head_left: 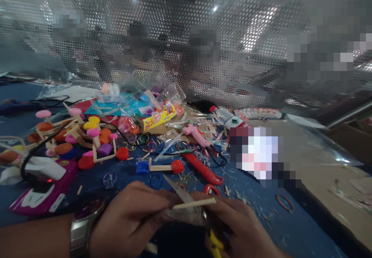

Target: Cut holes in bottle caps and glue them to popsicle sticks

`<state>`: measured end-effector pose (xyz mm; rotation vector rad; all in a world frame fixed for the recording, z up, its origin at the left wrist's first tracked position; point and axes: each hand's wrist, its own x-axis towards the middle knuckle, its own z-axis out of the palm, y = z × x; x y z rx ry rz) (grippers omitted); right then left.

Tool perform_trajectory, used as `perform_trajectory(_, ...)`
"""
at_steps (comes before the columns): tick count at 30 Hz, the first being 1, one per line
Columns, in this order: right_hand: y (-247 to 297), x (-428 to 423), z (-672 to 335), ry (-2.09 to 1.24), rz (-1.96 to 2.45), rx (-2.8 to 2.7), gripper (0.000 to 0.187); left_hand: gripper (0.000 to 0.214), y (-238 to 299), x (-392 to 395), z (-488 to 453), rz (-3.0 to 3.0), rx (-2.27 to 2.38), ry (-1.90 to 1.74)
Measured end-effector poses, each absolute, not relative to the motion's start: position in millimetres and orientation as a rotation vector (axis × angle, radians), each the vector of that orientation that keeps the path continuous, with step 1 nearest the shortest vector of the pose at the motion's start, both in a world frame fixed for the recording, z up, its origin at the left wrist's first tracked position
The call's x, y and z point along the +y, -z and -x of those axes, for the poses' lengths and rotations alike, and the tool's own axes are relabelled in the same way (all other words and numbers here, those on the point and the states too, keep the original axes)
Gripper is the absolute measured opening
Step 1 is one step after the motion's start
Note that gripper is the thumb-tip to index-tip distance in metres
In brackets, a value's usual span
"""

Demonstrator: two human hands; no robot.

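Observation:
Near the front of the blue table, my left hand (130,211), with a metal watch on its wrist, pinches a thin wooden stick (195,203). My right hand (241,221) is wrapped round a pair of scissors (182,191) with a yellow handle. Their blades are spread, and the stick lies across them; whether it sits between the blades I cannot tell. Just beyond my hands lies a small stick piece (161,168) with a blue end and a red end. A red-handled cutter (203,169) rests to its right.
Several stick pieces with coloured caps (93,134) are heaped at left, behind a magenta power strip (68,172) with a white plug. A pink glue gun (196,134), a yellow packet (159,119) and a plastic bottle (228,117) lie farther back. Cardboard (314,149) covers the right.

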<state>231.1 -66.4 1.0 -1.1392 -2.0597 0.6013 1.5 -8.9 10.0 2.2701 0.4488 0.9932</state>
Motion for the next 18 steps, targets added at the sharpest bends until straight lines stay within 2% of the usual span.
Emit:
perform_trajectory(3,-1.6,-65.0,-230.0,-0.589,1.128,-2.054,0.057,0.037,-13.1,-7.2,-3.8,-2.279,0.425,-1.033)
perform_trajectory(11,3.0,-61.6,-231.8,-0.488,1.134,-2.061,0.056,0.021,-16.8,-5.8,-3.0,-2.310,0.483,-1.073)
perform_trajectory(18,0.5,-60.3,-230.4,-0.487,1.082,-2.070,0.054,0.027,-12.1,-4.2,-1.4,-2.296,0.445,-1.052)
